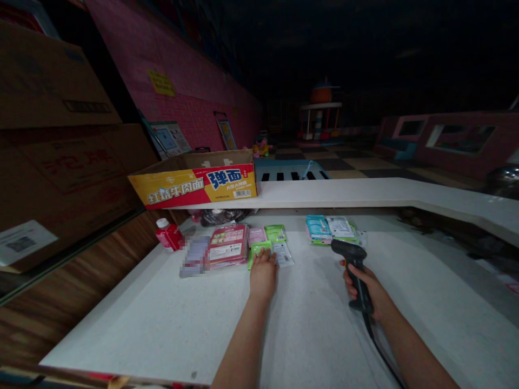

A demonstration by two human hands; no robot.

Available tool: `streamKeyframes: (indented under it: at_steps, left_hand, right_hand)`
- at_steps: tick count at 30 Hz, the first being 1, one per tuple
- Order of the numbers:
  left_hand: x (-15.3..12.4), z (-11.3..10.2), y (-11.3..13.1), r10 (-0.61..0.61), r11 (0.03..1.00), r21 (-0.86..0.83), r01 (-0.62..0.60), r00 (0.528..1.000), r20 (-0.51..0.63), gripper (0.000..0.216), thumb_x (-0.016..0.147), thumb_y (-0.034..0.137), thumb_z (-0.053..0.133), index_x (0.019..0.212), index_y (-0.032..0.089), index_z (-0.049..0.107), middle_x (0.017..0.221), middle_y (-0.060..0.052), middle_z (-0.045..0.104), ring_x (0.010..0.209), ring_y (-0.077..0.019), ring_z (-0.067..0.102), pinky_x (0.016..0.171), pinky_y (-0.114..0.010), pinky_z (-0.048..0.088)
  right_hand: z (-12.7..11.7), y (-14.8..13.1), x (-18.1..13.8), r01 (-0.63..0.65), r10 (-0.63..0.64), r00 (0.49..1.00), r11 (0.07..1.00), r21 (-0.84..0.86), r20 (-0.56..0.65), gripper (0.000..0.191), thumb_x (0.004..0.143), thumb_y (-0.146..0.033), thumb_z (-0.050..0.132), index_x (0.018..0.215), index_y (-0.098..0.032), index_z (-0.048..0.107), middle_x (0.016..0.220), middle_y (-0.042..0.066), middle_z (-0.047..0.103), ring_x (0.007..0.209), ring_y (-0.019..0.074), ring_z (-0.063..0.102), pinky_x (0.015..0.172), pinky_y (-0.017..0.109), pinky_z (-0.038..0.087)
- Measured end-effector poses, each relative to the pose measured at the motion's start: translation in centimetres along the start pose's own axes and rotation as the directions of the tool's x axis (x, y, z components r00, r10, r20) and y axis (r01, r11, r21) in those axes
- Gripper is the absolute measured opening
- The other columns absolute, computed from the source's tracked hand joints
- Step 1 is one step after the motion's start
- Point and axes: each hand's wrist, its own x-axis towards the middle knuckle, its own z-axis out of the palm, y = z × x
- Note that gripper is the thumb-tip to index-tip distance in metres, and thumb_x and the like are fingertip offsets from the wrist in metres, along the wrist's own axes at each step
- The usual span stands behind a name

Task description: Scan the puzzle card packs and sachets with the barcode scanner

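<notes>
My left hand (264, 275) lies over a small green packet (255, 263), fingers stretched onto its surface. Just right of those fingers is a white-and-grey packet (283, 255). Behind sit a pink packet (257, 235) and another green packet (275, 233). A black handheld barcode scanner (359, 278) is in my right hand (375, 294), with its head pointing left and its cable trailing down. Beyond the scanner rests a group of blue packets (318, 228) and white ones (339, 227). Left of my left hand are larger red packages (229, 244).
A red bottle with a white cap (169, 236) stands left on the white table (162, 324). Above the table's far side runs a raised white ledge (332, 192), carrying an open noodle carton (198, 183). Stacked cardboard boxes (73, 156) border the left.
</notes>
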Motion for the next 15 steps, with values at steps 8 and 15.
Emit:
streamKeyframes:
  at_steps: [8, 15]
  left_hand:
    - [-0.5, 0.5, -1.0, -0.087, 0.996, -0.021, 0.085, 0.993, -0.084, 0.036, 0.087, 0.014, 0.055, 0.121, 0.022, 0.065, 0.139, -0.014, 0.057, 0.134, -0.0285, 0.047, 0.112, -0.048, 0.034]
    - [-0.4, 0.0, 0.1, -0.065, 0.996, -0.072, 0.054, 0.987, -0.150, 0.036, 0.087, 0.018, 0.054, 0.121, 0.016, 0.064, 0.137, -0.018, 0.056, 0.135, -0.0310, 0.045, 0.112, -0.048, 0.034]
  right_hand:
    - [0.3, -0.3, -0.3, -0.016, 0.016, 1.000, 1.000, -0.002, -0.016, 0.042, 0.068, -0.045, 0.082, 0.096, -0.019, 0.063, 0.056, -0.006, 0.053, 0.037, 0.0072, 0.045, 0.033, 0.019, 0.034]
    - [0.6, -0.6, -0.4, -0.006, 0.006, 1.000, 1.000, 0.003, -0.011, 0.042, 0.067, -0.046, 0.082, 0.093, -0.019, 0.063, 0.055, -0.005, 0.054, 0.038, 0.0075, 0.044, 0.034, 0.019, 0.035]
